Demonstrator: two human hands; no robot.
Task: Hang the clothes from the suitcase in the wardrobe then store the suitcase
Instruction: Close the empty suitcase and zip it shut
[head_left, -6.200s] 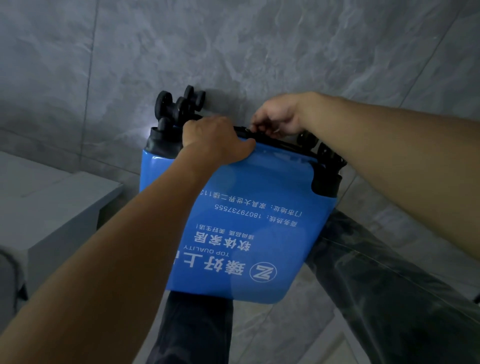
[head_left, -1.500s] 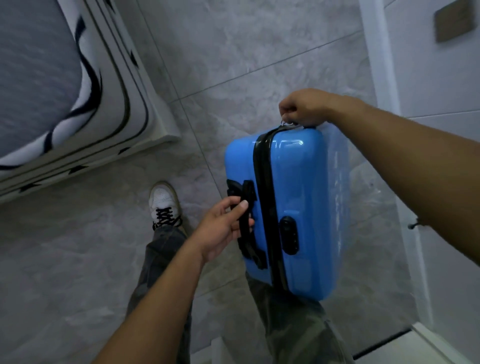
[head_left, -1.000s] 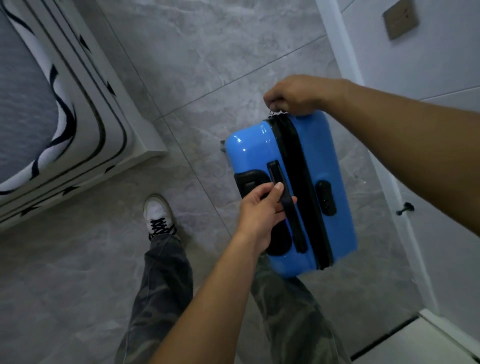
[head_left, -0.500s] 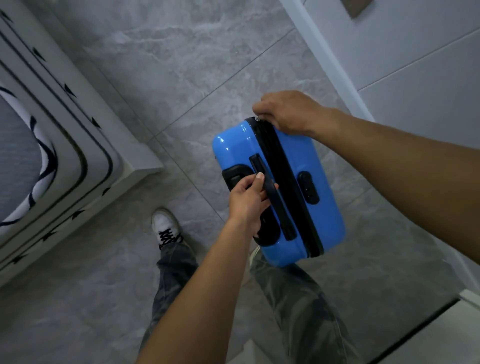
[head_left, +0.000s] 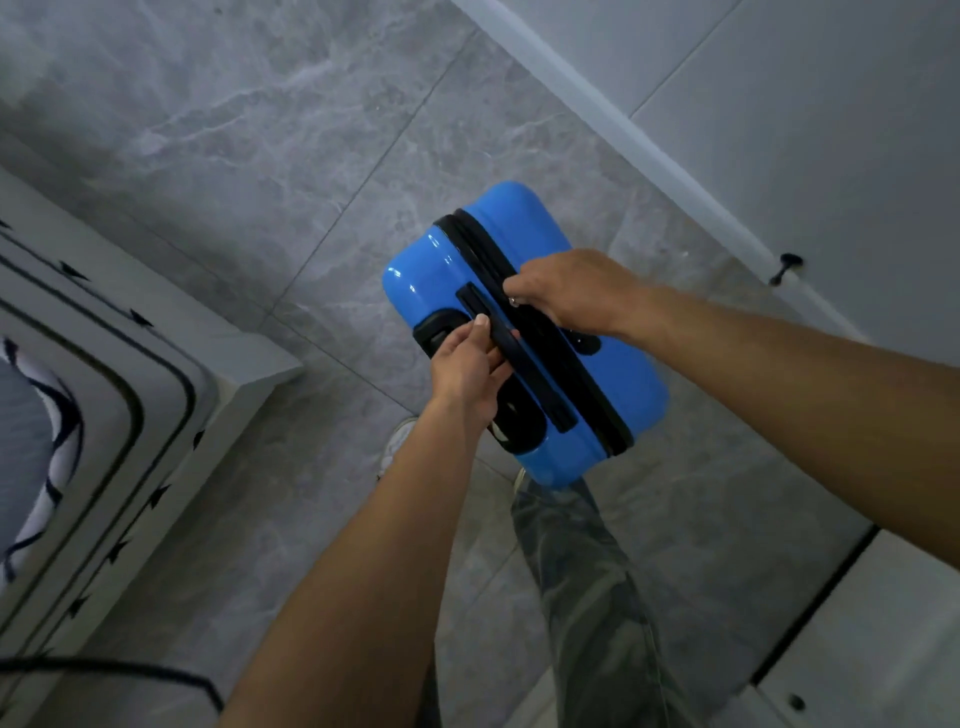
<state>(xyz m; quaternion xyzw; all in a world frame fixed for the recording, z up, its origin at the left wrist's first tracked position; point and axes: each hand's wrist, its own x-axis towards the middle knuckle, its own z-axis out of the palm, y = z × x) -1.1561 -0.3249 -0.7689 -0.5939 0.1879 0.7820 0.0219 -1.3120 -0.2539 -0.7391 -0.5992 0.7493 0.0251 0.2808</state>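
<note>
A small glossy blue hard-shell suitcase with a black zip band is held off the grey tiled floor, in front of my legs. My left hand is closed around its black carry handle on the upper side. My right hand pinches a small metal zip pull on the black zip band, near the middle of that side. The case looks closed. Neither clothes nor the wardrobe's inside are in view.
A bed with a white and dark patterned mattress edge fills the left side. A white skirting and pale panels with a small black knob run along the right. My trouser legs and a white shoe are below the case.
My right hand has slid along the zip band from the case's far corner to the middle of the top side. The left hand stays on the handle. The view has tilted further down.
</note>
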